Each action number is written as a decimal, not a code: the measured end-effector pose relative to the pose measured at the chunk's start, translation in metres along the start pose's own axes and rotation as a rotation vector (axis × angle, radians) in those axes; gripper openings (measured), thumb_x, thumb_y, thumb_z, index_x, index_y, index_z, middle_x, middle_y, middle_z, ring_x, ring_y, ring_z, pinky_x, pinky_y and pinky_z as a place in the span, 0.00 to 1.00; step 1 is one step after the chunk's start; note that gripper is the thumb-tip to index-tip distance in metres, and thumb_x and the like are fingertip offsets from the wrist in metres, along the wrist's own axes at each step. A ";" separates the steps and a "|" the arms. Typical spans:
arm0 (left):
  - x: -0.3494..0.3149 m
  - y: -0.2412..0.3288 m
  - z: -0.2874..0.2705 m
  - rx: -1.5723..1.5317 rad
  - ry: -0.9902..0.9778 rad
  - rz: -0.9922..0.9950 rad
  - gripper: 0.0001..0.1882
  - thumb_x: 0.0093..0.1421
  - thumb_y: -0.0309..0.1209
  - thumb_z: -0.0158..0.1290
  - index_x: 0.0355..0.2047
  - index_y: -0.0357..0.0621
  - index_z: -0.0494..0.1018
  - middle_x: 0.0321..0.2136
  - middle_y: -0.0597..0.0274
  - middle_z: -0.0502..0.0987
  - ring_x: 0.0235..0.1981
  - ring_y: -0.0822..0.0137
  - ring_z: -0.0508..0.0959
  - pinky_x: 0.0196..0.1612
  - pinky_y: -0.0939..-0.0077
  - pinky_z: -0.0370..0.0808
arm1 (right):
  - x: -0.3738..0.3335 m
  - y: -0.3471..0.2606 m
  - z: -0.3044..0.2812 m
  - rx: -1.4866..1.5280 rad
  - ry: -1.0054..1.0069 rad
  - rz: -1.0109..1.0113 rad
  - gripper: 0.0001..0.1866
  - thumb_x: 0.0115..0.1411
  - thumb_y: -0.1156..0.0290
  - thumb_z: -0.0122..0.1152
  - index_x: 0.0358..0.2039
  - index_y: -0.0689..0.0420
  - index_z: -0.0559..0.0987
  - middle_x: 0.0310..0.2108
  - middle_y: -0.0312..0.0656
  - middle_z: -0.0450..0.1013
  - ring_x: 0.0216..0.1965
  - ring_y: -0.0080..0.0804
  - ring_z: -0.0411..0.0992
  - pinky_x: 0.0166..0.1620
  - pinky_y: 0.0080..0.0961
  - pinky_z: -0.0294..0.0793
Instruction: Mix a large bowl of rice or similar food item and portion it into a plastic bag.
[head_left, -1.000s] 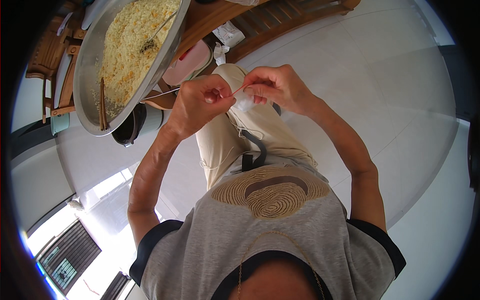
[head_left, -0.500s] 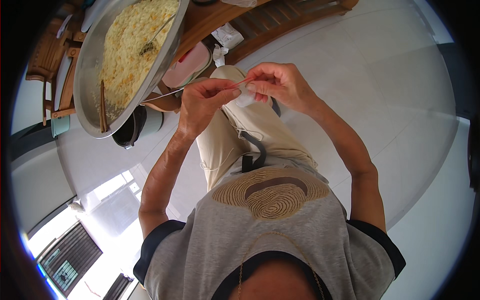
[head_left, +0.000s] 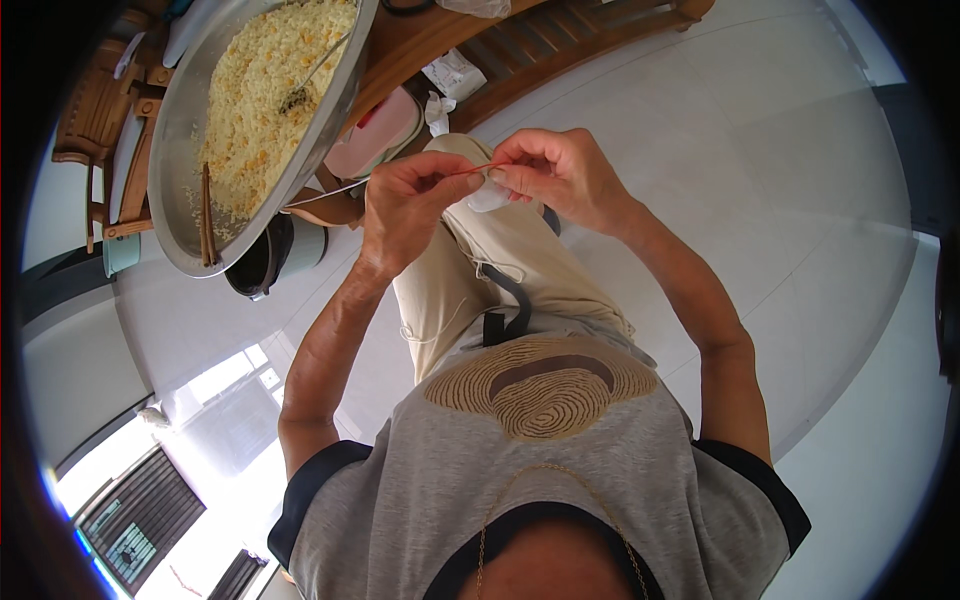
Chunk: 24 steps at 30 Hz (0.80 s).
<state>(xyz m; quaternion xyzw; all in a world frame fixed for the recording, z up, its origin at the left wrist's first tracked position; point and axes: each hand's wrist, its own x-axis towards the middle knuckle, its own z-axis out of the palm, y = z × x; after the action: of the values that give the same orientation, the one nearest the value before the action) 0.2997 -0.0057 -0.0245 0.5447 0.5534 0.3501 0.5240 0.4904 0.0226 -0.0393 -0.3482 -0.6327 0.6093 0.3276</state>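
Above my lap, both hands are close together in a pinch. My left hand (head_left: 408,205) grips one end of a thin red string (head_left: 482,169) between thumb and forefinger. From the other side, my right hand (head_left: 560,175) pinches the same string, which runs nearly straight across the small gap. A whitish, translucent piece that looks like a plastic bag (head_left: 489,197) hangs just below the fingers of my right hand. How it joins the string is hidden.
A large metal basin (head_left: 180,195) of yellowish grains (head_left: 265,110) stands at upper left, holding a spoon (head_left: 318,72) and brown chopsticks (head_left: 207,220). Beside it are a wooden table (head_left: 410,50), a dark bin (head_left: 258,262), a pink tray (head_left: 372,145) and a white packet (head_left: 455,74).
The red string looked like two spread strands before and now shows as a single thin line. Both hands have shifted only slightly.
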 end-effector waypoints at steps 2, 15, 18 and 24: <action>0.001 -0.001 0.001 0.024 0.002 0.024 0.07 0.50 0.22 0.54 0.31 0.33 0.74 0.25 0.63 0.75 0.26 0.79 0.71 0.31 0.89 0.68 | 0.000 0.002 0.001 -0.058 0.011 -0.030 0.09 0.54 0.71 0.56 0.30 0.65 0.74 0.21 0.37 0.71 0.23 0.17 0.68 0.27 0.14 0.69; 0.004 0.006 -0.002 0.004 0.032 0.016 0.07 0.51 0.24 0.53 0.31 0.33 0.74 0.24 0.65 0.75 0.26 0.79 0.70 0.30 0.88 0.68 | 0.002 0.005 -0.004 0.091 0.032 0.025 0.08 0.54 0.73 0.56 0.31 0.65 0.73 0.21 0.35 0.70 0.22 0.15 0.66 0.26 0.13 0.67; 0.005 0.002 -0.002 -0.033 0.025 0.044 0.07 0.52 0.24 0.53 0.31 0.33 0.74 0.24 0.64 0.75 0.24 0.80 0.69 0.29 0.88 0.67 | 0.004 0.008 -0.003 0.085 0.010 0.022 0.08 0.53 0.73 0.57 0.31 0.64 0.73 0.21 0.35 0.70 0.22 0.15 0.65 0.26 0.13 0.67; 0.007 -0.001 0.005 0.034 0.029 0.088 0.06 0.53 0.24 0.52 0.30 0.33 0.73 0.24 0.68 0.72 0.26 0.81 0.68 0.31 0.88 0.65 | 0.004 0.005 0.001 -0.074 0.088 -0.059 0.07 0.52 0.73 0.57 0.28 0.63 0.73 0.19 0.36 0.70 0.21 0.16 0.65 0.26 0.14 0.67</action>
<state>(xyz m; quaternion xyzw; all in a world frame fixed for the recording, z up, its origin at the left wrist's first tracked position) 0.3052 0.0004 -0.0277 0.5722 0.5424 0.3710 0.4907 0.4878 0.0259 -0.0444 -0.3675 -0.6500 0.5595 0.3597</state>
